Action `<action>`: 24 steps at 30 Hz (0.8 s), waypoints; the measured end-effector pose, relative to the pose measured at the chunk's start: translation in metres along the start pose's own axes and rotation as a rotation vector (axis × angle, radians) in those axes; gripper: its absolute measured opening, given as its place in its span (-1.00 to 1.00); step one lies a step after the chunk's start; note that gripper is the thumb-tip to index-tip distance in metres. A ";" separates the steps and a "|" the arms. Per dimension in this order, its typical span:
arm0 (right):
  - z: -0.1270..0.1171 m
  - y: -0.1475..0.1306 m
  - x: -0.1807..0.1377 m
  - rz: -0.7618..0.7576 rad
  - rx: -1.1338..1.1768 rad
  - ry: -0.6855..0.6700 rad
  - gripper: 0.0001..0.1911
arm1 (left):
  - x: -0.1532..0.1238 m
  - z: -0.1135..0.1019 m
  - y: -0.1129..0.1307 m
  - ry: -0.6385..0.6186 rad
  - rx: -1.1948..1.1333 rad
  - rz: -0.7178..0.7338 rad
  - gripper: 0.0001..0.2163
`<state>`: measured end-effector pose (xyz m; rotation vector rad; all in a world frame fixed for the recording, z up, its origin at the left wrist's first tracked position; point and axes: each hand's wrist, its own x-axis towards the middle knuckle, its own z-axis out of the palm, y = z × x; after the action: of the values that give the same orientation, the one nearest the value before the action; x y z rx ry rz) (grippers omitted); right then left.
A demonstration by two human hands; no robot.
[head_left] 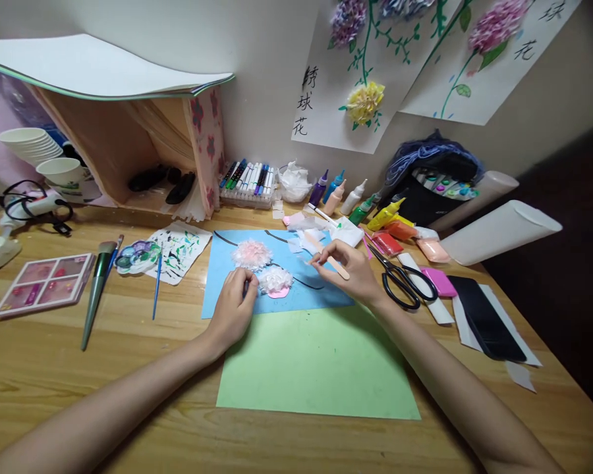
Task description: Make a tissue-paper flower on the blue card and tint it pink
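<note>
left hand [233,304] pinches beside the white flower [275,280] on the blue sheet [227,289] mid-desk; right hand [352,268] pinches a stick [337,266] just above. poster [326,99] at the back edge reads 绣球花.

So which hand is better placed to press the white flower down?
Left, probably: the left hand already rests beside the white flower; the right hand is pinching a paper scrap.

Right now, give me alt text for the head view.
Left hand rests on blue paper beside a white tissue flower; right hand pinches a small white tissue piece near a wooden stick. Green paper lies nearer, scissors to the right.
</note>
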<state>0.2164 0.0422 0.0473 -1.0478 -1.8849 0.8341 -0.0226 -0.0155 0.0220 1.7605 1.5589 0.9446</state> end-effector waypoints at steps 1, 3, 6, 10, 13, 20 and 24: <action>0.002 -0.006 -0.004 0.014 0.094 -0.068 -0.84 | -0.001 -0.001 0.001 -0.013 -0.004 0.045 -0.83; 0.011 -0.015 -0.011 0.029 0.204 -0.208 -0.84 | -0.004 -0.004 0.004 -0.070 0.005 0.158 -0.84; 0.026 -0.020 -0.019 0.008 0.228 -0.326 -0.87 | -0.007 -0.005 0.007 -0.161 0.058 0.276 -0.78; 0.042 -0.013 -0.027 0.010 0.247 -0.328 -0.88 | -0.009 -0.005 0.007 -0.179 0.104 0.249 -0.82; 0.048 -0.006 -0.031 0.046 0.274 -0.202 -0.86 | -0.009 -0.005 0.005 -0.207 0.095 0.229 -0.81; 0.055 -0.001 -0.036 0.079 0.285 -0.108 -0.84 | -0.010 -0.004 0.003 -0.185 0.142 0.209 -0.85; 0.051 0.000 -0.042 0.015 0.273 -0.046 -0.78 | -0.013 -0.006 0.003 -0.228 0.149 0.161 -0.89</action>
<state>0.1864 -0.0030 0.0100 -0.8804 -1.7422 1.0981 -0.0261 -0.0286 0.0263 2.0443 1.3887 0.6860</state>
